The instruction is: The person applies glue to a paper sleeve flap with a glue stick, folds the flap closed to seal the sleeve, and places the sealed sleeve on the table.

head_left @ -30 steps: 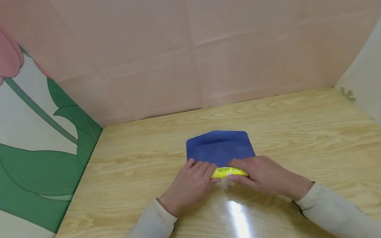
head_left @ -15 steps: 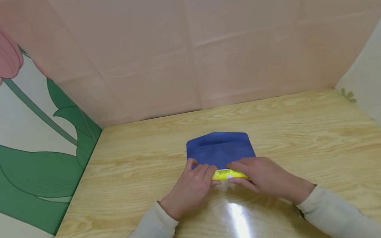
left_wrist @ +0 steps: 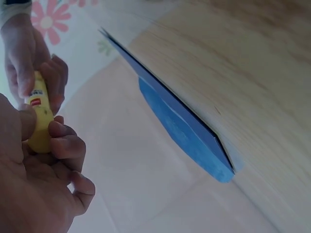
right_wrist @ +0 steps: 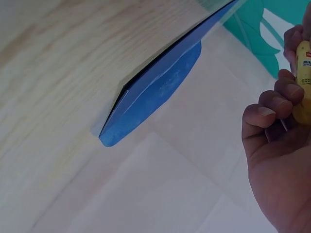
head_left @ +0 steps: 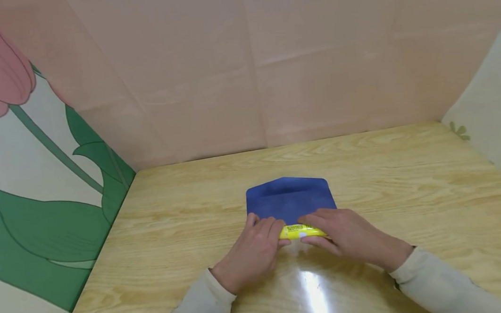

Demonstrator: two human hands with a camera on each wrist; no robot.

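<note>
A yellow glue stick (head_left: 294, 231) with a printed label lies crosswise between my two hands, above the table. My left hand (head_left: 255, 247) grips its left end with curled fingers and thumb. Its right end is pinched between the thumb and fingers of my right hand (head_left: 351, 236). In the left wrist view the glue stick (left_wrist: 41, 114) shows a small red mark on its barrel. Just beyond the hands a blue envelope (head_left: 289, 204) lies on the table, its flap raised at the far side. The hands cover its near part in the head view.
The wood-grain table (head_left: 185, 202) reflects a bright light streak near its front. A pinkish covered wall (head_left: 254, 71) stands at the back. Patterned panels flank it, with a tulip print (head_left: 50, 223) on the left and a pale panel (head_left: 494, 106) on the right.
Both hands keep their hold on the glue stick with hardly any movement. The whole head view has shifted slightly, so everything sits a little lower in the picture.
</note>
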